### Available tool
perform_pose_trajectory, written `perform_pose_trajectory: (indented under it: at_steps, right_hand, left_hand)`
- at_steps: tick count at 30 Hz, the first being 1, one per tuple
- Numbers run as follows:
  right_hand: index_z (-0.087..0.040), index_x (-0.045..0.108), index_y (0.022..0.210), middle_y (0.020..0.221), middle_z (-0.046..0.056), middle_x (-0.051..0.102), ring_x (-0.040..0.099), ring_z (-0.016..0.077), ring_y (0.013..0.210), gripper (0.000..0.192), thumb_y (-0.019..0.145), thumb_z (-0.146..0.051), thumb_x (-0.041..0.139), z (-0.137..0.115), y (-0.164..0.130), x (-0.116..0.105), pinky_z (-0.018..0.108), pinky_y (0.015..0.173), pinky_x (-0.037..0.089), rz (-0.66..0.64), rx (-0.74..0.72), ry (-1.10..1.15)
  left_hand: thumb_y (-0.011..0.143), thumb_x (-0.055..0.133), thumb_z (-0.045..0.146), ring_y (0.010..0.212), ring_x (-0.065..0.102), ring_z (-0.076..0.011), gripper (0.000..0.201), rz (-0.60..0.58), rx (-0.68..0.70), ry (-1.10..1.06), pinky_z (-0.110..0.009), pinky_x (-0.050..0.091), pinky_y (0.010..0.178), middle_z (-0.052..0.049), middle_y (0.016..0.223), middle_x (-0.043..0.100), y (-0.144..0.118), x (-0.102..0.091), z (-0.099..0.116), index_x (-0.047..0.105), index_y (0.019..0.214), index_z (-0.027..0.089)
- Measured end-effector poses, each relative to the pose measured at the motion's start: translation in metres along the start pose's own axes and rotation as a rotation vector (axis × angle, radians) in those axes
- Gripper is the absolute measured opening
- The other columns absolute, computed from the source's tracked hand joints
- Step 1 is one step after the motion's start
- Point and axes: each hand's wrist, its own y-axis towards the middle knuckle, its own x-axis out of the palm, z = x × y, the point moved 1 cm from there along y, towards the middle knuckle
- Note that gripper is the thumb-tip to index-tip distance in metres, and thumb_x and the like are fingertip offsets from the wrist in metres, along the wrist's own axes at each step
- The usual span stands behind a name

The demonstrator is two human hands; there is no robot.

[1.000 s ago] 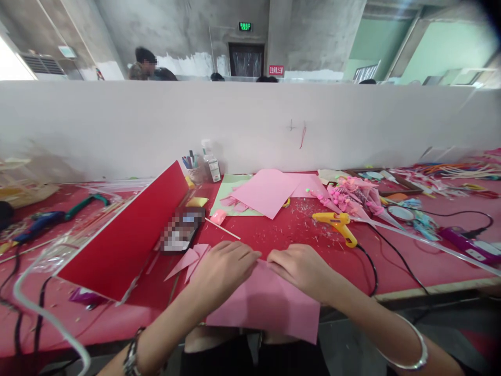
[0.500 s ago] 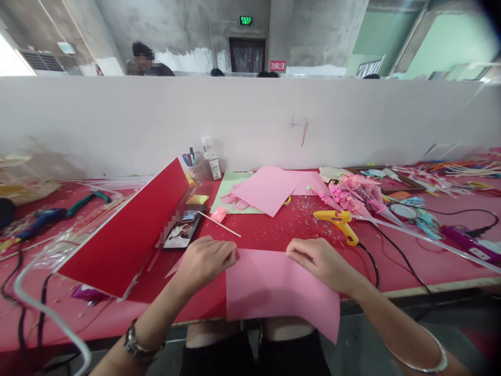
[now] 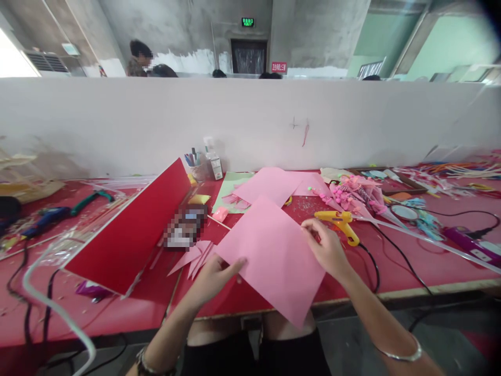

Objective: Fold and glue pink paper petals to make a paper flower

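On the red worktop [image 3: 250, 303], head view: one pink sheet [image 3: 274, 250], smooth, matt and four-cornered, slightly bowed, held aslant as a diamond above the near edge, lowest corner overhanging. Left hand [image 3: 217, 274]: grasping the sheet's lower left edge, thumb flat on the face, fingers mostly hidden beneath. Right hand [image 3: 325, 249]: fingers bent, pinching the upper right edge. Left of the sheet: folded pink pieces [image 3: 199, 259], pointed, layered; a dark rectangular phone [image 3: 186, 227], partly blurred; a flat red board [image 3: 136, 230], pale-edged, tilted. Behind: a second pink sheet [image 3: 266, 184], flat, overlying a pale green sheet [image 3: 231, 183]; a small pillow-shaped yellow packet [image 3: 199, 199]; a rounded pink lump [image 3: 220, 213], glossy. Right: a glue gun [image 3: 340, 220], yellow plastic, black cord, lying on its side; beyond it, a bundle of pink cones [image 3: 358, 196], tapered, with bead-like pink and green balls.
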Motion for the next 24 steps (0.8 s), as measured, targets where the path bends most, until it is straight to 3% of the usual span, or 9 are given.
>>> perform_pose_trajectory:
  at_steps: [3,7,10,15,19,24]
  right_hand:
    - [-0.018,0.043,0.09,0.086,0.007,0.049,0.046,0.021,0.084,0.016,0.078,-0.027,0.048,-0.021,-0.008,0.009,0.036,0.076,0.038,0.125,-0.152,-0.093]
    - [-0.02,0.038,0.089,0.081,0.002,0.045,0.045,0.0138,0.069,0.029,0.071,-0.034,0.057,-0.062,-0.02,0.022,0.026,0.061,0.04,-0.264,-0.188,0.14]
    - [-0.02,0.036,0.084,0.078,-0.001,0.044,0.044,0.0124,0.067,0.036,0.066,-0.039,0.061,-0.08,-0.022,0.026,0.025,0.06,0.04,-0.361,-0.139,0.251]
    - [-0.02,0.039,0.084,0.08,0.0,0.047,0.045,0.0127,0.069,0.036,0.065,-0.039,0.063,-0.082,-0.016,0.02,0.025,0.061,0.04,-0.468,-0.126,0.353]
    - [-0.02,0.041,0.085,0.08,0.001,0.05,0.049,0.0149,0.076,0.035,0.066,-0.039,0.063,-0.079,-0.014,0.015,0.027,0.067,0.042,-0.505,-0.143,0.426]
    - [-0.019,0.047,0.089,0.082,0.003,0.055,0.052,0.0175,0.083,0.029,0.072,-0.041,0.056,-0.081,-0.013,0.012,0.029,0.073,0.043,-0.466,-0.191,0.437]
  left_hand:
    - [0.076,0.051,0.038,0.064,0.058,-0.0178,0.027,0.171,0.039,0.088,-0.025,0.045,0.057,-0.003,0.065,0.063,0.002,0.006,0.015,0.059,0.069,0.013]
    - [0.075,0.051,0.034,0.057,0.056,-0.0154,0.025,0.159,0.169,0.064,-0.023,0.044,0.053,-0.002,0.059,0.062,0.0,0.018,0.032,0.059,0.065,0.013]
    - [0.074,0.053,0.038,0.058,0.056,-0.0148,0.027,0.06,0.261,-0.078,-0.023,0.045,0.055,-0.002,0.062,0.062,-0.003,0.025,0.038,0.059,0.067,0.013]
    - [0.058,0.065,0.05,0.063,0.056,-0.0183,0.039,-0.038,0.291,-0.192,-0.027,0.046,0.059,-0.004,0.065,0.06,0.001,0.023,0.038,0.058,0.067,0.013]
    - [0.058,0.067,0.047,0.062,0.055,-0.0171,0.038,-0.092,0.327,-0.213,-0.026,0.045,0.058,-0.004,0.066,0.06,0.004,0.021,0.041,0.059,0.072,0.013]
    - [0.069,0.058,0.038,0.063,0.055,-0.0154,0.026,0.054,0.305,-0.138,-0.023,0.045,0.056,-0.004,0.069,0.062,0.002,0.021,0.046,0.059,0.075,0.013]
